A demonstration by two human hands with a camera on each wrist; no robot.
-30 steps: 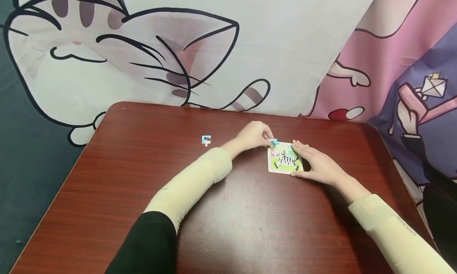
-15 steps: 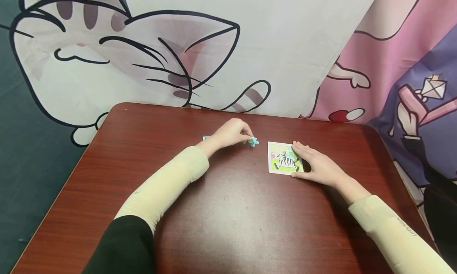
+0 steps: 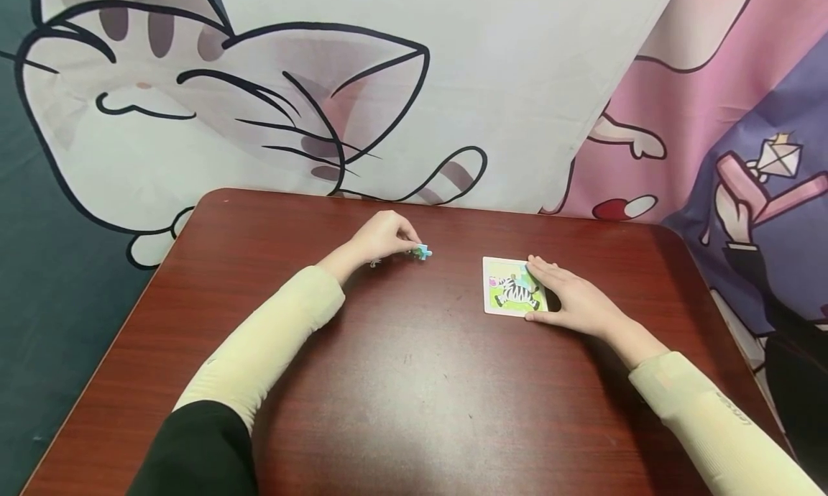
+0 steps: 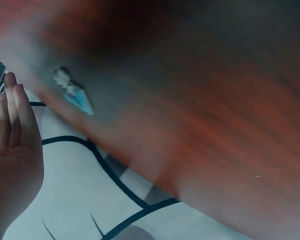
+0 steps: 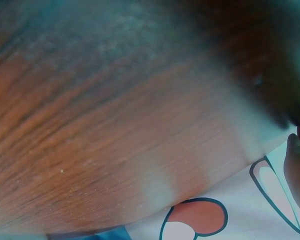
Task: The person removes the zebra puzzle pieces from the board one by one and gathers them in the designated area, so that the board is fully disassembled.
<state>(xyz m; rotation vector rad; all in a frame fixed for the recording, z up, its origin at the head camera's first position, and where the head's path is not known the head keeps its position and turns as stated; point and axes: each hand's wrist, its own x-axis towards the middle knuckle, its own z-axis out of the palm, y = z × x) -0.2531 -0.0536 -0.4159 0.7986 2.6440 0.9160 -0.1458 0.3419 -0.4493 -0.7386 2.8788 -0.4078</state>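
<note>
My left hand [image 3: 384, 236] pinches a small blue and green jigsaw piece [image 3: 422, 251] between thumb and fingers, left of the puzzle. The same piece shows at the left edge of the left wrist view. Another jigsaw piece [image 4: 74, 92], blue with a black and white part, lies on the table; in the head view the left hand mostly hides it. A square puzzle board [image 3: 515, 287] with a zebra picture and a pale frame lies flat. Along its right side rests my right hand [image 3: 578, 295], fingers extended at the top corner and thumb at the lower one.
Everything lies on a reddish-brown wooden table [image 3: 414, 381] with rounded far corners. Behind its far edge hangs a white cloth [image 3: 530, 100] with a cartoon cat, beside a pink and purple one on the right.
My left hand has moved left, away from the board's upper left corner, with the jigsaw piece still pinched. It now covers most of the loose piece. The right hand stays on the board.
</note>
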